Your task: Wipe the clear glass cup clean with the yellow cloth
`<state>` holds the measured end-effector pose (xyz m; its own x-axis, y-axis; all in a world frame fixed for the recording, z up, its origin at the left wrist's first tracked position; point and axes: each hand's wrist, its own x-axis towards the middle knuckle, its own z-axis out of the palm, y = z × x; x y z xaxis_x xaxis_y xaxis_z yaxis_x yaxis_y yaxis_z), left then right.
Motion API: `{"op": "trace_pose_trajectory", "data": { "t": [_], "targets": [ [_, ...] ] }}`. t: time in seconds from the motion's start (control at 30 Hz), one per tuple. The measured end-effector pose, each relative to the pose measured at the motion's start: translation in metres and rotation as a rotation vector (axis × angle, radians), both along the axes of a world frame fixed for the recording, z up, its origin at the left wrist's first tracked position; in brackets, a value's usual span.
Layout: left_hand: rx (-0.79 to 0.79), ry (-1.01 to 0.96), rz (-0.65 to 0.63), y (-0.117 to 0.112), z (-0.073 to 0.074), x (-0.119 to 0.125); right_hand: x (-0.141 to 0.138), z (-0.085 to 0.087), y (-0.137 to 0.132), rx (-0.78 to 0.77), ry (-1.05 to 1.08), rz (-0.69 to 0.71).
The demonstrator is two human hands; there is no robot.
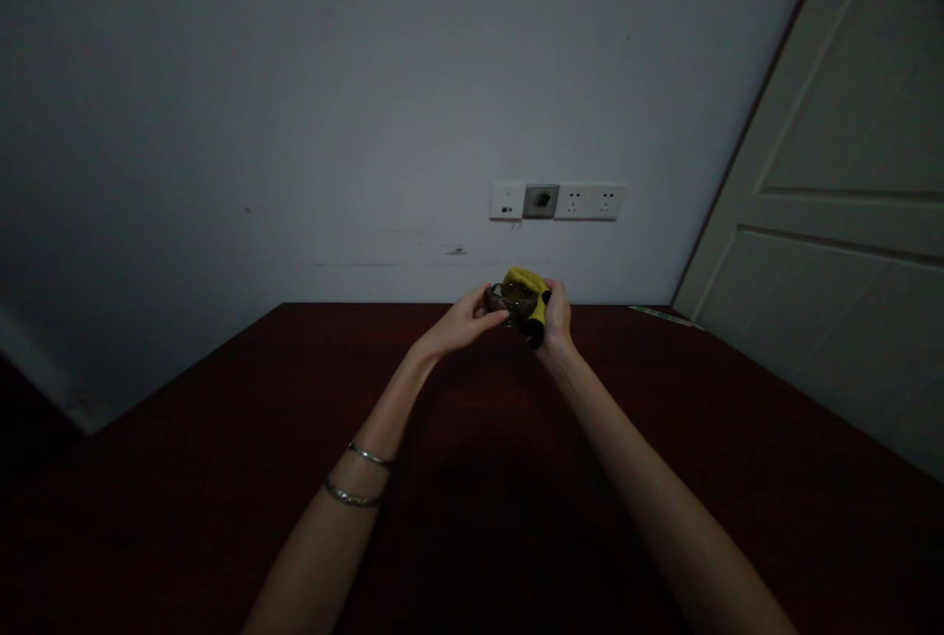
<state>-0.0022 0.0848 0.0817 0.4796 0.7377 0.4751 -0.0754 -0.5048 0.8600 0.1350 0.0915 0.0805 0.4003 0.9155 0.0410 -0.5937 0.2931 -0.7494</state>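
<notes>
Out over the table's far side, both my hands are raised close together. My left hand (472,317) is closed on the left side of a small, dark see-through glass bowl (507,303), its thumb along the near side. My right hand (559,313) is closed around a yellow and black, soft-looking thing (537,307); its exact kind is too small and dim to make out. This yellow thing curves over the bowl's far rim and down its right side, touching it. Most of my right fingers are hidden behind it.
Beneath my arms is a dark red table (472,478), pushed against a pale wall (331,124). Sockets and a switch (559,202) sit on the wall above my hands. A thin flat strip (665,317) lies at the table's far right edge, near a panelled door (833,202).
</notes>
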Motion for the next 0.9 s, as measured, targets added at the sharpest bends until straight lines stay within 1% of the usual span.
{"op": "trace_pose_trajectory", "data": {
  "t": [0.1,0.27,0.4,0.5,0.63,0.8,0.9],
  "targets": [
    [-0.038,-0.018,0.018,0.004,-0.003,-0.003,-0.004,-0.002,-0.001,0.009,-0.014,-0.025],
    [-0.112,-0.094,0.111,0.008,-0.004,-0.006,-0.018,-0.005,-0.010,0.013,-0.032,-0.093],
    [-0.150,-0.187,0.131,0.009,-0.007,-0.002,-0.026,-0.008,-0.015,0.039,-0.013,-0.133],
    [-0.153,-0.251,0.166,0.010,-0.011,0.004,-0.026,-0.010,-0.013,0.066,-0.028,-0.156],
    [-0.149,-0.256,0.199,0.008,-0.016,0.012,-0.020,-0.004,-0.008,0.053,-0.026,-0.173],
    [-0.094,-0.270,0.185,0.002,-0.018,0.022,-0.019,0.008,-0.009,0.107,-0.057,-0.115],
    [-0.094,-0.272,0.217,0.002,-0.017,0.022,-0.020,0.008,-0.009,0.139,-0.060,-0.123]
  ]
}}
